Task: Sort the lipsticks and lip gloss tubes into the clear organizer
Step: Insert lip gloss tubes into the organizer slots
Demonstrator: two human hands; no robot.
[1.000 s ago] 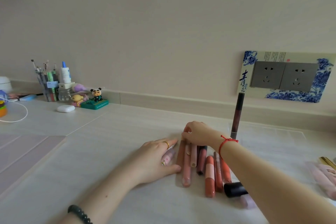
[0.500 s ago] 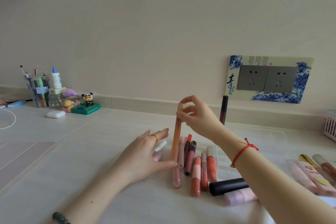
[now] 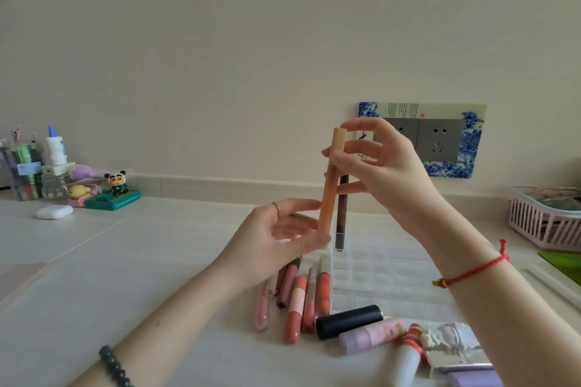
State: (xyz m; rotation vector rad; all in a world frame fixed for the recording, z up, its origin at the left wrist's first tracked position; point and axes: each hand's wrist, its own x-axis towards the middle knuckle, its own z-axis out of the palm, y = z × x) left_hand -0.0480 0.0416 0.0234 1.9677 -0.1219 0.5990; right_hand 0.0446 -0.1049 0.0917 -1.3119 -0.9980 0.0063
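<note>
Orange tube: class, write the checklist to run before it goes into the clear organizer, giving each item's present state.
1. Orange tube gripped by right hand and left hand: ok.
2. Tube roughly upright: ok.
3. Cap on: ok.
4. Free slots in clear organizer beside the dark tube: ok.
5. Tube lined up over a slot: cannot tell.

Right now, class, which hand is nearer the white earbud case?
Left. The left hand lies right of the white earbud case; the right hand is farther right, pinching the orange tube.
</note>
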